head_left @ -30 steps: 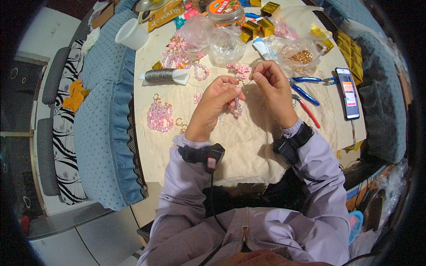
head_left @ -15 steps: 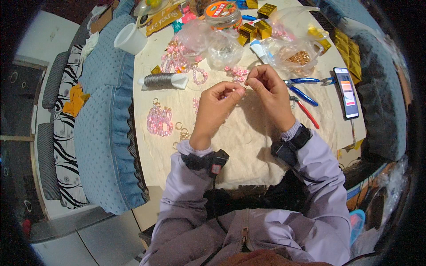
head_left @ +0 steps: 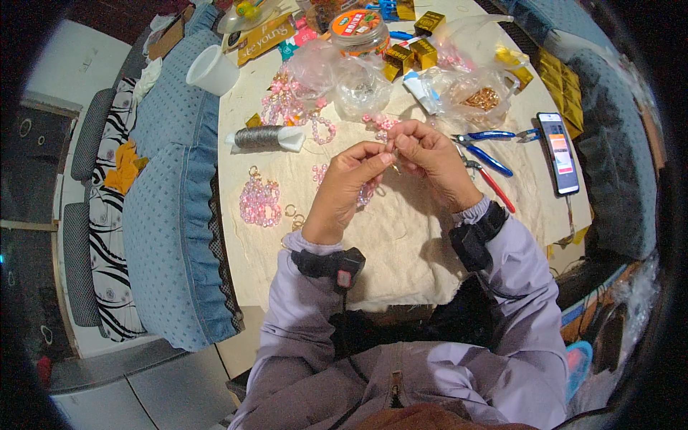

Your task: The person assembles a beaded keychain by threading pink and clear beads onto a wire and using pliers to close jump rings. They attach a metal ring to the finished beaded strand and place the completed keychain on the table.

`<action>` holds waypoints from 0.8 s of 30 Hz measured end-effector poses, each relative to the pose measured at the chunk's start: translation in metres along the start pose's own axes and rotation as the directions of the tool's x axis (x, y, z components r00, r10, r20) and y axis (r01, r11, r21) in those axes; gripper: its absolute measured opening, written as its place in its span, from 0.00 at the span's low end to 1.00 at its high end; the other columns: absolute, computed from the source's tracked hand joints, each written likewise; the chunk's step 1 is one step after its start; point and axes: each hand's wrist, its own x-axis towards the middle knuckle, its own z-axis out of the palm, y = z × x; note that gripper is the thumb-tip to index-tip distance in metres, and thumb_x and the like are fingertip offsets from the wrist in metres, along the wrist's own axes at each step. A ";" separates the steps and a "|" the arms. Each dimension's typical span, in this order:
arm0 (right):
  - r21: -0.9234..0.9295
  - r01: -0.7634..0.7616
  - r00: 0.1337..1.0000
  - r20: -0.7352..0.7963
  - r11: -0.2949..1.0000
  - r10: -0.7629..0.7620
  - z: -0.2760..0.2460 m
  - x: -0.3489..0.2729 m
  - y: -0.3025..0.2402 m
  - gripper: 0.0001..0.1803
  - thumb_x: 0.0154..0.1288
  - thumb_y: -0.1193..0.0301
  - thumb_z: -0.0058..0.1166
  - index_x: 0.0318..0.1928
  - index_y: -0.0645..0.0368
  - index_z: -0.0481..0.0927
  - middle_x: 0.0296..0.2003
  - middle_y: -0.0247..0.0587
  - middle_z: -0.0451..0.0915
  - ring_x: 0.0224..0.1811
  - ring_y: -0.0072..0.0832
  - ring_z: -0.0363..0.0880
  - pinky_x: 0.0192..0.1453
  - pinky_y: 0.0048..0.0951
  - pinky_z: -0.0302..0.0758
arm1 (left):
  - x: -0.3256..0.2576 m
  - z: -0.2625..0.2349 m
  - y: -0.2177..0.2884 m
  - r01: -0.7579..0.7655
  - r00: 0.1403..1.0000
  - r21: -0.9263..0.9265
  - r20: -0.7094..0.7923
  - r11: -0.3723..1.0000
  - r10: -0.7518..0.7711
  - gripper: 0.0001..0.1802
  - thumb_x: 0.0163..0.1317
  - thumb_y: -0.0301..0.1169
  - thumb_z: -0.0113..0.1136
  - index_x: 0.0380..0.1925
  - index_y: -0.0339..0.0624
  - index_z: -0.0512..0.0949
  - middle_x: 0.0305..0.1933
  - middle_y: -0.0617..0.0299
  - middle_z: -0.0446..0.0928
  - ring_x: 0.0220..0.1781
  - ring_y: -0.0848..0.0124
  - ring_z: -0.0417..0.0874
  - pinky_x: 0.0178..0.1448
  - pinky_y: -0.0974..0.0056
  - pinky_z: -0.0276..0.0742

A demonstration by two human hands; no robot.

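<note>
My left hand [head_left: 349,183] and my right hand [head_left: 430,158] meet fingertip to fingertip over a cream cloth [head_left: 401,236] on the table. Together they pinch a small pink beaded piece [head_left: 368,195], part of which hangs below my left fingers. What sits between the fingertips is too small to make out. A finished pink beaded ornament [head_left: 259,203] with a gold ring lies on the cloth to the left of my left hand. A spool of grey thread [head_left: 261,136] lies above it.
Blue-handled pliers [head_left: 487,147] and red-handled cutters [head_left: 493,188] lie right of my hands, a phone [head_left: 558,152] beyond them. Plastic bags of beads [head_left: 358,86], gold pieces [head_left: 481,98], an orange-lidded jar [head_left: 358,27] and a white cup [head_left: 213,70] crowd the far side. Blue cushions [head_left: 172,236] flank the left.
Both hands have stayed together over the cloth, shifting only slightly while the fingers work the beaded piece. Nothing else on the table moved.
</note>
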 end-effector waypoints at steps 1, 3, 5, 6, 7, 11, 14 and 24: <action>0.020 -0.010 1.000 0.012 1.000 0.010 0.000 -0.001 0.001 0.10 0.71 0.68 0.60 0.48 0.58 0.80 0.33 0.23 0.77 0.28 0.09 0.67 0.29 0.12 0.61 | 0.000 0.000 -0.001 0.003 1.000 -0.018 -0.006 1.000 -0.003 0.06 0.67 0.28 0.63 0.42 0.39 0.80 0.29 0.71 0.78 0.24 0.85 0.73 0.27 0.79 0.68; 0.047 -0.023 0.999 0.030 0.999 0.022 -0.001 -0.001 0.001 0.10 0.71 0.67 0.60 0.47 0.58 0.81 0.32 0.23 0.77 0.27 0.09 0.67 0.29 0.12 0.62 | 0.001 -0.001 -0.001 0.018 1.000 -0.047 0.009 0.999 -0.017 0.06 0.67 0.28 0.63 0.41 0.40 0.80 0.28 0.72 0.77 0.24 0.85 0.73 0.28 0.79 0.69; 0.060 -0.027 0.999 0.036 0.998 0.025 -0.002 -0.002 0.002 0.09 0.70 0.67 0.60 0.45 0.57 0.82 0.32 0.22 0.78 0.28 0.09 0.67 0.29 0.13 0.62 | 0.000 -0.003 0.000 0.043 0.998 -0.068 0.052 0.997 -0.040 0.05 0.67 0.28 0.62 0.40 0.40 0.80 0.27 0.72 0.76 0.24 0.85 0.73 0.28 0.79 0.69; 0.055 -0.032 0.999 0.023 0.998 0.031 -0.002 -0.002 0.002 0.09 0.70 0.67 0.61 0.45 0.57 0.82 0.33 0.22 0.78 0.28 0.09 0.67 0.29 0.13 0.62 | 0.000 -0.004 0.000 0.062 0.997 -0.085 0.060 0.994 -0.057 0.05 0.67 0.29 0.62 0.40 0.40 0.80 0.26 0.72 0.76 0.24 0.84 0.72 0.28 0.79 0.69; 0.049 -0.034 0.999 0.007 0.998 0.033 -0.001 -0.002 0.003 0.08 0.70 0.67 0.61 0.44 0.57 0.82 0.33 0.22 0.78 0.28 0.09 0.67 0.29 0.13 0.62 | 0.000 -0.004 0.000 0.081 0.995 -0.102 0.069 0.991 -0.074 0.05 0.68 0.29 0.62 0.40 0.40 0.80 0.25 0.72 0.75 0.23 0.84 0.72 0.28 0.78 0.69; -0.060 -0.005 0.998 -0.061 0.998 0.001 0.002 -0.002 0.001 0.07 0.69 0.68 0.62 0.43 0.57 0.83 0.33 0.23 0.79 0.28 0.09 0.67 0.30 0.14 0.62 | 0.002 -0.004 -0.003 0.076 0.996 -0.094 0.057 0.993 -0.071 0.05 0.68 0.30 0.61 0.39 0.40 0.79 0.23 0.72 0.73 0.23 0.84 0.71 0.29 0.77 0.69; -0.129 0.019 0.999 -0.049 0.991 -0.025 0.003 -0.004 -0.002 0.07 0.68 0.69 0.63 0.42 0.57 0.83 0.33 0.23 0.79 0.28 0.09 0.67 0.30 0.14 0.62 | 0.002 -0.005 -0.002 0.093 0.995 -0.088 0.055 0.992 -0.088 0.05 0.67 0.29 0.61 0.39 0.40 0.79 0.23 0.72 0.73 0.23 0.83 0.72 0.30 0.76 0.69; -0.033 -0.012 1.000 -0.023 0.999 0.011 0.003 -0.003 -0.001 0.05 0.68 0.71 0.61 0.42 0.57 0.82 0.33 0.24 0.79 0.30 0.09 0.70 0.33 0.13 0.65 | 0.001 -0.004 -0.001 0.108 0.990 -0.073 0.095 0.991 -0.101 0.05 0.67 0.28 0.61 0.40 0.40 0.79 0.24 0.72 0.75 0.24 0.84 0.72 0.31 0.76 0.69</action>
